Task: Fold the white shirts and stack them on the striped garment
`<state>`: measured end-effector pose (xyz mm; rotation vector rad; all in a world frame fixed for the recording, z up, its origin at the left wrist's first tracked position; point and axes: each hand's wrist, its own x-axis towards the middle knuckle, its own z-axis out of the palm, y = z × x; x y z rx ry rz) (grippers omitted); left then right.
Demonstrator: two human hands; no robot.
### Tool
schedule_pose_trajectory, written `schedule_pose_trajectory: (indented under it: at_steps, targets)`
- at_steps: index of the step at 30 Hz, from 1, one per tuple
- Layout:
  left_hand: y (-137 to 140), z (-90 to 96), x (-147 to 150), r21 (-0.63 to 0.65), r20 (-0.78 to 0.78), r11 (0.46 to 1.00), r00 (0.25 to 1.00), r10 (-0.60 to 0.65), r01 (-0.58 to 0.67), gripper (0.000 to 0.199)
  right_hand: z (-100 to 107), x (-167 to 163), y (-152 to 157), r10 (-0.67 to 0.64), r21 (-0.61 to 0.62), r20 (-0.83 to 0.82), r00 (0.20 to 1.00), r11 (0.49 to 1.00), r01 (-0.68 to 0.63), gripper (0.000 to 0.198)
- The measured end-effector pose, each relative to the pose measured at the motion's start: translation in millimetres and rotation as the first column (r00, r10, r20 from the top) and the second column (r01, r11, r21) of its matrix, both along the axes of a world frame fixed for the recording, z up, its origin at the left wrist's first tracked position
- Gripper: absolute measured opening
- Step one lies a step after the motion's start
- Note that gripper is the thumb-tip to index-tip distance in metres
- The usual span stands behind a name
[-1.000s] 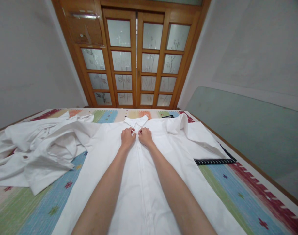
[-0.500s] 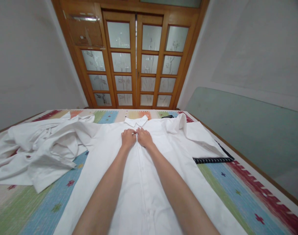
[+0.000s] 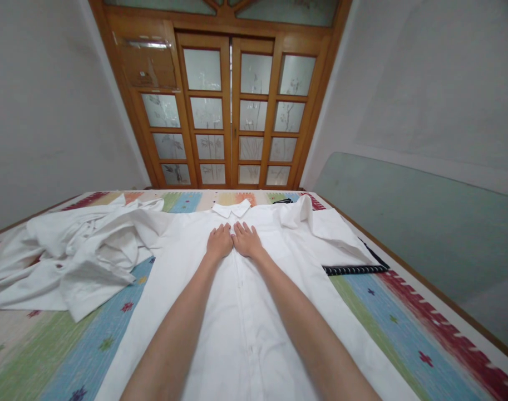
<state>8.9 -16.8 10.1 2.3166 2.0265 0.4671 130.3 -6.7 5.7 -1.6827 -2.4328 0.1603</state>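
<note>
A white collared shirt [image 3: 220, 345] lies spread front side up, its collar [image 3: 231, 209] at the far end and its button placket running down the middle toward me. Just below the collar, my left hand [image 3: 219, 241] rests flat on the shirt, left of the placket, with fingers stretched forward. My right hand [image 3: 247, 239] lies beside it on the other side of the placket, palm down, fingers extended and slightly apart. Both palms touch the fabric, and the two hands nearly meet at the thumbs. Neither hand grips anything.
Crumpled white cloth [image 3: 99, 250] is heaped at the left on the striped, patterned tablecloth [image 3: 387, 317]. A black item with white marks [image 3: 354, 270] pokes out under the right sleeve. A pale green panel [image 3: 404, 206] stands along the right; wooden glazed doors [image 3: 232, 111] are beyond.
My fingers were pinched together at the placket below the collar; now they have let go and lie flat on the shirt. The view has tilted slightly upward.
</note>
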Motion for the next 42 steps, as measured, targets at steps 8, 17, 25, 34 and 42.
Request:
schedule_pose_trajectory:
  at_steps: [8, 17, 25, 34, 42]
  targets:
    - [-11, -7.0, -7, -0.067, -0.088, 0.997, 0.996, -0.029, 0.023, 0.054, -2, 10, -12, 0.054, -0.003, 0.018, 0.998, 0.999, -0.054, 0.06]
    - [-24, -8.1, -13, -0.091, -0.095, 0.994, 0.994, -0.062, 0.054, 0.055, -2, 25, -31, 0.141, 0.014, 0.038, 0.989, 0.99, -0.142, 0.058]
    - [-44, -7.1, -19, -0.095, -0.129, 0.99, 0.984, -0.12, 0.108, 0.055, -6, 42, -55, 0.208, 0.062, 0.072, 0.976, 0.975, -0.212, 0.056]
    - [-76, -15.6, -28, -0.066, -0.156, 0.976, 0.964, -0.214, 0.206, 0.053, -1, 57, -98, 0.291, 0.048, 0.063, 0.955, 0.955, -0.294, 0.073]
    - [-106, -16.0, -29, -0.019, -0.154, 0.962, 0.949, -0.273, 0.274, 0.054, -1, 63, -131, 0.347, 0.06, 0.037, 0.937, 0.935, -0.349, 0.077]
